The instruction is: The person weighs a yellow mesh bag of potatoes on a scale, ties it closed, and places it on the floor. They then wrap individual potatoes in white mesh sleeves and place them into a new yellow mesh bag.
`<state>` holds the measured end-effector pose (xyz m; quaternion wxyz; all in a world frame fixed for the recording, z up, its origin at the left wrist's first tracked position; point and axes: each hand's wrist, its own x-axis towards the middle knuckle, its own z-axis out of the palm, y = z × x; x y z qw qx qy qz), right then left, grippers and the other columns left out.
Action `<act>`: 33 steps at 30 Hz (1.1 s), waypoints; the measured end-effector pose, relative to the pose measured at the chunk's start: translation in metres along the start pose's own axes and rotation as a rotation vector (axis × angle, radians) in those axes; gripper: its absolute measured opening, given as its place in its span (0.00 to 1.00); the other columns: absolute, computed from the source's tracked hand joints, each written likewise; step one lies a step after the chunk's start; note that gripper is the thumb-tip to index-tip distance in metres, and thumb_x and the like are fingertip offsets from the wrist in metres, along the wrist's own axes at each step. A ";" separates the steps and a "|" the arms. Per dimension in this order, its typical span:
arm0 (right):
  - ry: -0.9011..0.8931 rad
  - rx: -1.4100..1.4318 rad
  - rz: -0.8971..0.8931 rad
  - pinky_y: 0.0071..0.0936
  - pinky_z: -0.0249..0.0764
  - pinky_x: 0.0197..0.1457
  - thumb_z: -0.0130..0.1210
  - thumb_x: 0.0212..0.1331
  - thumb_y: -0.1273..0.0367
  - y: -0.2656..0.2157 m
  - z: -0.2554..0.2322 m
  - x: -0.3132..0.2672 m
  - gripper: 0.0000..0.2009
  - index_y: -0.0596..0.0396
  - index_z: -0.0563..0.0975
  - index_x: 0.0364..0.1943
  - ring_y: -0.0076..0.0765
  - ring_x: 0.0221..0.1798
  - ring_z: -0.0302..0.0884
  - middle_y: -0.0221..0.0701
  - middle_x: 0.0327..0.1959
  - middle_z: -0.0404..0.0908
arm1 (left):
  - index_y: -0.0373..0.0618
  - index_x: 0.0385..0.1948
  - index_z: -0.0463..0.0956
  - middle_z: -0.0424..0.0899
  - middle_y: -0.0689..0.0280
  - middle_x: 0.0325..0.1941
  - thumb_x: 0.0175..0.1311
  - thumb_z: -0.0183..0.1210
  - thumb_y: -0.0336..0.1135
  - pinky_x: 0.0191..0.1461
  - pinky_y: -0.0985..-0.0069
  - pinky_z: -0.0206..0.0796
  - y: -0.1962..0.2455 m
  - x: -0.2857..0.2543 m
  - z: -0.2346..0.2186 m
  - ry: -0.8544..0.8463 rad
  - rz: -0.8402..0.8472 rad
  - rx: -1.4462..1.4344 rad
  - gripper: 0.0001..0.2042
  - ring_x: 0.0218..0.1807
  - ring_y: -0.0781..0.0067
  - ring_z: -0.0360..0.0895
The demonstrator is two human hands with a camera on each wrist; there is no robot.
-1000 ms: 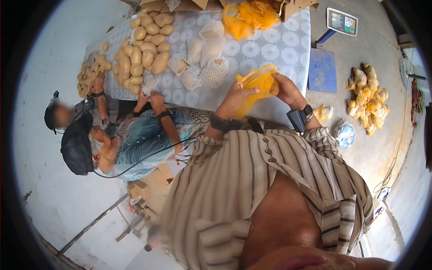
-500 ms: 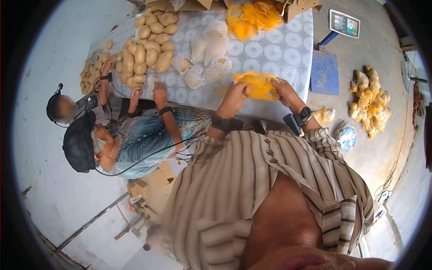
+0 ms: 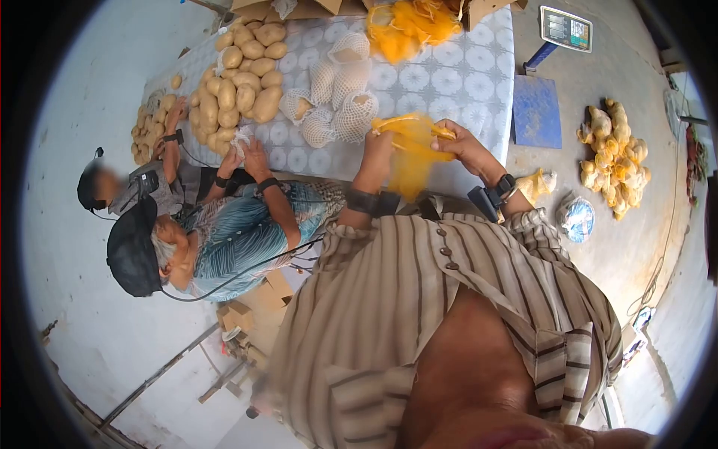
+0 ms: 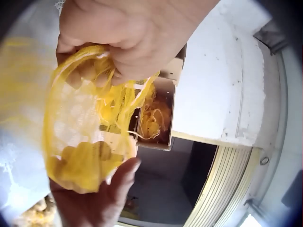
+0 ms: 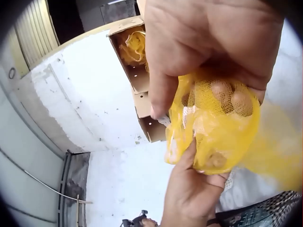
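Note:
A yellow mesh bag (image 3: 410, 153) is stretched between my two hands over the near edge of the table, its loose end hanging down. My left hand (image 3: 375, 159) grips one side of the bag's mouth, fingers curled into the mesh. On the opposite side my right hand (image 3: 473, 153) holds the rim, with fingertips showing through the net in the right wrist view. Seen from the left wrist, the mouth (image 4: 47, 118) forms a wide loop. Several potatoes in white foam net sleeves (image 3: 355, 116) lie on the table just beyond my left hand.
Bare potatoes (image 3: 243, 82) are heaped to the left, where two people work. More yellow mesh bags (image 3: 411, 30) lie at the far edge by cardboard boxes (image 4: 168, 94). A scale with a blue platform (image 3: 536, 112) and filled yellow bags (image 3: 613, 157) stand on the floor at right.
The mesh bag was bunched between my hands, then pulled flat and wide; now it hangs lower, its mouth spread. The neighbouring person's hands have come together around a white foam net.

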<state>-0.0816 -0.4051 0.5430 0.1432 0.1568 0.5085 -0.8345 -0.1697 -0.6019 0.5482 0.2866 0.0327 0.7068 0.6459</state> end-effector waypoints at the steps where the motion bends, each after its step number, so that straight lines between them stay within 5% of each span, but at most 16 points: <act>1: -0.004 0.000 0.001 0.15 0.66 0.37 0.57 0.60 0.62 0.002 0.000 0.001 0.13 0.54 0.75 0.43 0.16 0.34 0.70 0.20 0.32 0.75 | 0.34 0.42 0.74 0.80 0.62 0.39 0.60 0.50 0.28 0.40 0.76 0.70 0.002 -0.001 -0.001 -0.095 0.181 0.042 0.11 0.39 0.72 0.79; 5: 0.045 -0.096 0.088 0.16 0.67 0.38 0.56 0.60 0.65 0.005 -0.004 0.006 0.12 0.56 0.77 0.44 0.17 0.33 0.71 0.22 0.33 0.77 | 0.35 0.45 0.73 0.80 0.62 0.41 0.63 0.47 0.27 0.41 0.75 0.71 0.011 -0.006 0.006 -0.309 0.100 -0.158 0.12 0.41 0.70 0.79; 8: 0.120 0.056 0.141 0.20 0.71 0.38 0.54 0.61 0.66 0.028 -0.033 0.025 0.10 0.56 0.77 0.42 0.21 0.34 0.75 0.25 0.33 0.79 | 0.32 0.43 0.74 0.81 0.63 0.42 0.59 0.53 0.27 0.48 0.73 0.69 0.005 -0.004 0.011 -0.262 0.025 0.212 0.12 0.43 0.72 0.77; 10: 0.143 0.204 0.111 0.22 0.73 0.36 0.54 0.61 0.66 0.029 -0.037 0.027 0.09 0.56 0.77 0.39 0.22 0.34 0.78 0.27 0.33 0.80 | 0.34 0.48 0.72 0.81 0.64 0.43 0.58 0.58 0.28 0.48 0.74 0.70 0.006 -0.003 0.020 -0.250 -0.374 -0.726 0.16 0.44 0.73 0.77; 12: 0.150 0.508 0.033 0.23 0.74 0.35 0.51 0.63 0.67 0.002 -0.023 0.014 0.10 0.56 0.75 0.43 0.24 0.33 0.77 0.28 0.34 0.80 | 0.34 0.49 0.71 0.80 0.64 0.43 0.58 0.58 0.28 0.47 0.76 0.71 0.026 -0.012 0.022 -0.302 -0.285 -0.516 0.17 0.44 0.74 0.77; 14: 0.060 0.506 0.040 0.24 0.75 0.36 0.51 0.63 0.67 0.013 -0.035 0.020 0.10 0.56 0.74 0.45 0.24 0.34 0.77 0.28 0.35 0.79 | 0.35 0.51 0.70 0.80 0.64 0.43 0.58 0.58 0.29 0.46 0.77 0.71 0.026 -0.011 0.023 -0.351 -0.194 -0.306 0.18 0.44 0.75 0.77; 16: -0.033 0.502 0.048 0.24 0.75 0.37 0.51 0.62 0.68 0.016 -0.037 0.021 0.11 0.57 0.73 0.46 0.24 0.35 0.77 0.29 0.36 0.79 | 0.34 0.47 0.73 0.80 0.63 0.44 0.55 0.58 0.24 0.45 0.77 0.71 0.007 -0.001 0.022 -0.150 -0.134 -0.042 0.16 0.41 0.74 0.78; 20: -0.028 0.242 0.072 0.21 0.74 0.40 0.57 0.58 0.68 0.003 -0.011 0.007 0.14 0.58 0.74 0.46 0.23 0.37 0.76 0.28 0.37 0.79 | 0.34 0.44 0.75 0.80 0.64 0.43 0.57 0.56 0.25 0.44 0.78 0.71 0.001 0.006 0.017 -0.024 -0.130 -0.027 0.13 0.41 0.74 0.78; 22: -0.012 0.136 0.060 0.20 0.73 0.40 0.59 0.57 0.68 0.002 -0.009 0.005 0.14 0.58 0.75 0.46 0.22 0.36 0.76 0.27 0.37 0.80 | 0.34 0.50 0.70 0.80 0.62 0.47 0.61 0.53 0.26 0.52 0.71 0.69 0.001 0.006 0.003 -0.292 0.188 0.189 0.15 0.48 0.69 0.77; 23: 0.008 0.063 0.081 0.19 0.72 0.39 0.60 0.56 0.67 0.004 -0.010 0.006 0.14 0.57 0.76 0.44 0.21 0.35 0.75 0.27 0.37 0.80 | 0.34 0.50 0.70 0.80 0.62 0.47 0.61 0.53 0.26 0.52 0.71 0.69 -0.006 0.010 0.001 -0.289 0.188 0.188 0.15 0.48 0.69 0.77; 25: 0.028 -0.009 0.100 0.17 0.71 0.38 0.61 0.55 0.67 0.012 -0.016 0.009 0.13 0.57 0.77 0.43 0.19 0.34 0.75 0.26 0.36 0.80 | 0.35 0.52 0.69 0.78 0.62 0.50 0.62 0.52 0.28 0.58 0.67 0.65 -0.025 0.021 -0.005 -0.394 -0.373 -0.674 0.16 0.52 0.65 0.75; 29: 0.078 0.079 0.157 0.17 0.69 0.34 0.59 0.56 0.66 0.037 -0.044 0.031 0.10 0.56 0.78 0.39 0.20 0.32 0.75 0.27 0.34 0.80 | 0.40 0.45 0.71 0.78 0.66 0.40 0.62 0.54 0.28 0.49 0.75 0.68 -0.012 0.016 0.009 -0.444 -0.386 -0.917 0.11 0.44 0.74 0.76; 31: 0.015 0.227 0.144 0.18 0.70 0.35 0.59 0.57 0.65 0.039 -0.053 0.033 0.11 0.57 0.78 0.40 0.21 0.32 0.76 0.28 0.33 0.81 | 0.40 0.44 0.70 0.77 0.67 0.38 0.61 0.57 0.29 0.51 0.75 0.68 0.034 -0.003 0.027 -0.283 -0.298 -0.669 0.11 0.42 0.73 0.76; 32: -0.036 0.314 0.129 0.17 0.71 0.38 0.59 0.58 0.65 0.033 -0.054 0.030 0.12 0.58 0.78 0.41 0.22 0.34 0.77 0.28 0.34 0.81 | 0.36 0.52 0.68 0.78 0.65 0.50 0.60 0.58 0.30 0.60 0.77 0.64 0.000 0.008 0.012 -0.346 -0.211 -0.463 0.19 0.53 0.73 0.75; 33: -0.035 0.314 0.132 0.17 0.71 0.38 0.59 0.58 0.65 0.033 -0.053 0.032 0.12 0.58 0.78 0.41 0.22 0.34 0.77 0.28 0.34 0.81 | 0.36 0.52 0.68 0.78 0.65 0.50 0.60 0.58 0.30 0.60 0.77 0.64 -0.001 0.009 0.010 -0.345 -0.213 -0.465 0.19 0.53 0.73 0.75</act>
